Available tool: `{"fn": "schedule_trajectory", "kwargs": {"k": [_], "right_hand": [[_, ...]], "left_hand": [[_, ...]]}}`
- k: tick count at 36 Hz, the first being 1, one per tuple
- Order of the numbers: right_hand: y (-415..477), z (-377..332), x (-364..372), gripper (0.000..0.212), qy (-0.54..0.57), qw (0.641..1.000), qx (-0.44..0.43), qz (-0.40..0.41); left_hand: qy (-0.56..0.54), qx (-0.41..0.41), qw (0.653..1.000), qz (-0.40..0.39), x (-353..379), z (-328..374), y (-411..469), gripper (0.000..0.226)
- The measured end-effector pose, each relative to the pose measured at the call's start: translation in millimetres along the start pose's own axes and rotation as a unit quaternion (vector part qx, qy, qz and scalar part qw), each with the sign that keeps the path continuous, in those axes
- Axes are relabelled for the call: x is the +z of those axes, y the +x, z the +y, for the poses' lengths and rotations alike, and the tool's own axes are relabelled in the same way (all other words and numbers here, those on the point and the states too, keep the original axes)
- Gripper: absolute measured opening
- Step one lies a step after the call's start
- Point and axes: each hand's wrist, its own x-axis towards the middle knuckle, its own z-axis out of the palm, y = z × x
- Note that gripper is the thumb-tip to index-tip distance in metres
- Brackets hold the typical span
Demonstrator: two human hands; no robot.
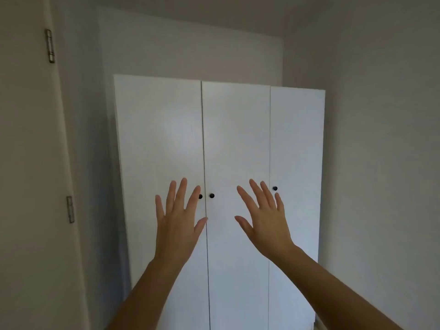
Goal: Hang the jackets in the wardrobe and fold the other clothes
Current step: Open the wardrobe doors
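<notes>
White wardrobe stands straight ahead, all doors closed. Our left hand & right hand are up w/ fingers spread, holding nothing. Middle knob lies just right of our left index tip; right-door knob is beside our right fingertips.

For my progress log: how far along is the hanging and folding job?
Done: nothing visible; the tall white three-door wardrobe is fully closed. In hand: left hand and right hand, both open, hover near its small black round knobs. Left: opening, hanging, folding.
</notes>
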Motion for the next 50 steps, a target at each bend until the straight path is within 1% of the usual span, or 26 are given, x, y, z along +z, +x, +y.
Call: {"fn": "schedule_trajectory", "kwargs": {"k": [1,3,8,12,18,23,26,29,33,37,42,45,47,50], "right_hand": [[2,3,5,0.06,0.01,1.0,-0.001,-0.011],[6,11,21,0.06,0.004,1.0,0.001,-0.015],[18,39,68,0.062,0.008,0.999,0.007,-0.048],[38,65,102,0.059,0.022,0.998,0.006,-0.058],[68,110,151,0.062,0.04,0.996,-0.003,-0.075],[76,129,189,0.059,0.077,0.989,-0.002,-0.124],[75,131,213,0.061,0.097,0.986,-0.009,-0.134],[75,128,238,0.074,0.108,0.985,-0.025,-0.134],[79,119,273,0.078,0.109,0.978,-0.036,-0.172],[83,105,307,0.078,0.11,0.972,-0.046,-0.202],[102,92,345,0.075,0.116,0.974,-0.05,-0.191],[121,83,373,0.068,0.117,0.97,-0.05,-0.206],[136,76,391,0.065,0.119,0.965,-0.043,-0.232],[154,67,414,0.064,0.111,0.96,-0.036,-0.253]], "left_hand": [[-0.011,-0.001,1.0,-0.013,5,2,3,0.074],[-0.009,0.003,1.0,-0.013,19,6,7,0.074],[0.019,-0.005,0.999,-0.031,67,11,15,0.072],[0.023,-0.009,0.998,-0.052,102,17,34,0.069],[0.015,-0.016,0.997,-0.068,148,34,59,0.066],[0.021,-0.022,0.994,-0.104,182,47,58,0.073],[0.023,-0.023,0.992,-0.124,200,46,57,0.076],[0.02,-0.033,0.988,-0.15,220,42,55,0.078],[0.011,-0.043,0.98,-0.192,253,33,49,0.078],[-0.007,-0.06,0.971,-0.231,287,13,45,0.08],[-0.04,-0.092,0.964,-0.245,333,-20,52,0.069],[-0.071,-0.083,0.961,-0.255,361,-32,62,0.064],[-0.099,-0.076,0.959,-0.256,381,-44,71,0.063],[-0.135,-0.067,0.956,-0.251,409,-60,84,0.061]]}}
